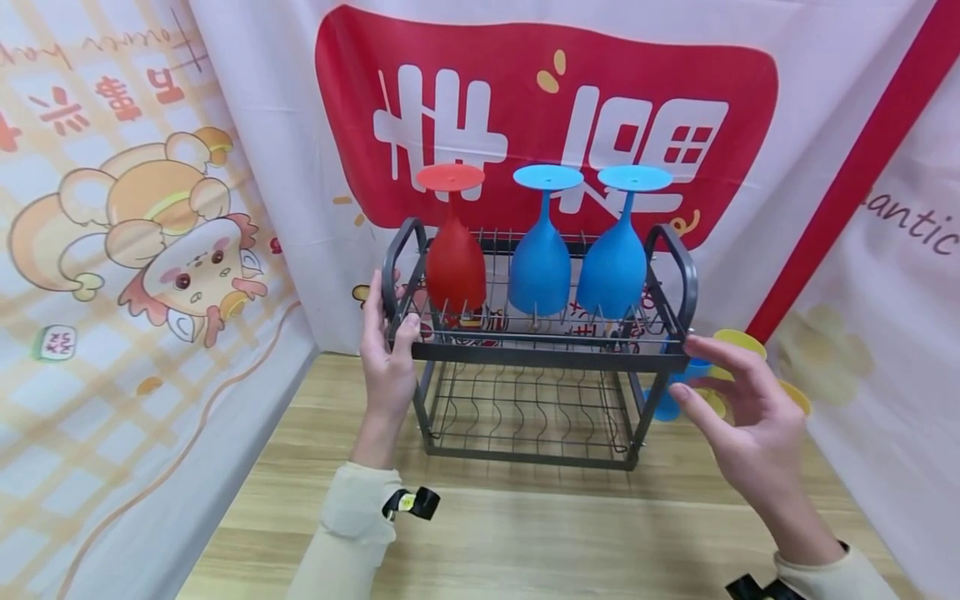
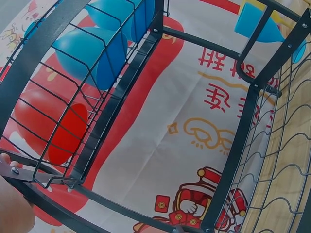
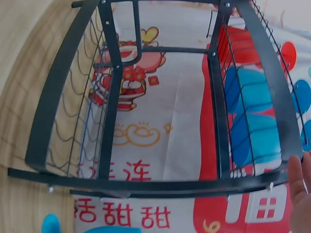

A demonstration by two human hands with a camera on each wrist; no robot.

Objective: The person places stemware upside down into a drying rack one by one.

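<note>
A two-tier black wire dish rack (image 1: pixel 547 357) stands on the table. Upside down in its top tier are a red plastic goblet (image 1: pixel 456 271) and two blue ones, a middle blue goblet (image 1: pixel 540 271) and a right blue goblet (image 1: pixel 612 271). My left hand (image 1: pixel 388 367) grips the rack's left end, thumb over the front corner and fingers behind the side frame. At the opposite end, my right hand (image 1: pixel 757 425) touches the upper front corner with extended fingers, its thumb held apart from them. The lower tier (image 1: pixel 525 408) holds nothing.
Behind the right hand, yellow cups (image 1: pixel 738 340) and blue cups (image 1: pixel 666 407) stand on the table, partly hidden. Printed cloth walls (image 1: pixel 262 167) enclose the back and both sides. Bare wooden tabletop (image 1: pixel 517 533) lies in front of the rack.
</note>
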